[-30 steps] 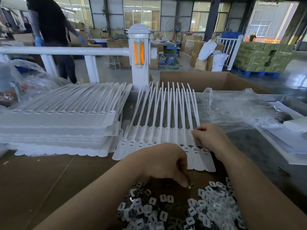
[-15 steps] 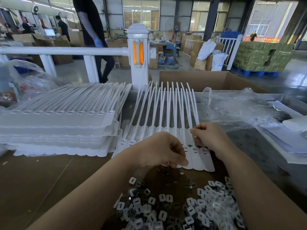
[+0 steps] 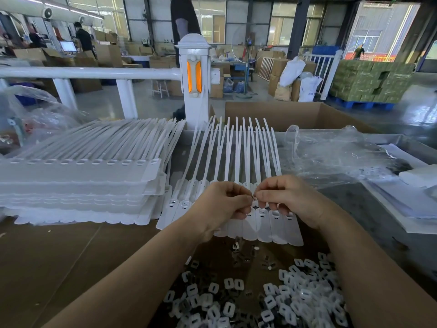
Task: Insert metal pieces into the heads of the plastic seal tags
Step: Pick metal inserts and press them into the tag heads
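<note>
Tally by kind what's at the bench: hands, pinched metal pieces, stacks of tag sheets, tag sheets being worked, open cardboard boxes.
Hands: 2, left hand and right hand
Pinched metal piece: 1
Stack of tag sheets: 1
Tag sheet being worked: 1
Open cardboard box: 1
Total: 6

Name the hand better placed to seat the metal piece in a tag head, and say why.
Probably the right hand: its fingertips pinch the metal piece directly over the seal tags, while the left hand only steadies.
</note>
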